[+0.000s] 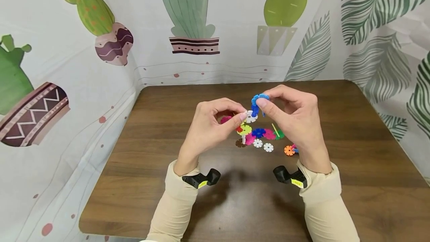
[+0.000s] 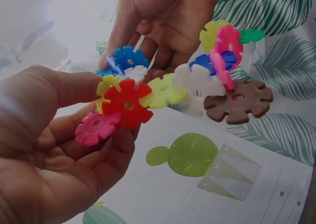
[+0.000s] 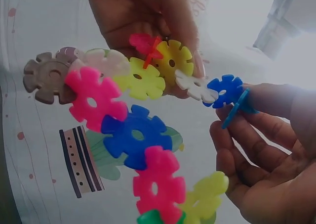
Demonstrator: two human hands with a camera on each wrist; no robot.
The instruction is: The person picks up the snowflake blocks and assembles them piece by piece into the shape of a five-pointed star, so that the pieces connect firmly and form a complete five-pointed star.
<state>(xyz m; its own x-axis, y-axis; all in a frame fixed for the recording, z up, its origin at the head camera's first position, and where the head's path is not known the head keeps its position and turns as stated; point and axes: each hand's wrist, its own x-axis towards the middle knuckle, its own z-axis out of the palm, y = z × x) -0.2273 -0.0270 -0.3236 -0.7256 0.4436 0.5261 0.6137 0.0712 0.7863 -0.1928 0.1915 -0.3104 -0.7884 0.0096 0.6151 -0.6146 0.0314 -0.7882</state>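
Both hands hold a linked string of colourful notched plastic discs above the table. My left hand [image 1: 215, 122] pinches it between thumb and fingers near a yellow disc [image 3: 174, 61] and a white disc [image 3: 196, 85]. With thumb and fingers my right hand [image 1: 297, 117] pinches a light blue disc [image 1: 260, 97]; a dark blue disc [image 3: 224, 91] sits between that and the white one. A red disc [image 2: 128, 104] and a pink disc [image 2: 98, 127] hang by the left fingers. Farther along are a brown disc [image 2: 239, 101], more pink and blue discs, and a green end piece.
Two loose discs, a white disc [image 1: 257, 143] and another white disc [image 1: 268, 147], lie on the wooden table [image 1: 134, 189]. An orange disc [image 1: 289, 150] with pink and blue pieces lies near the right wrist. A cactus-print cloth [image 1: 235, 62] stands behind the table.
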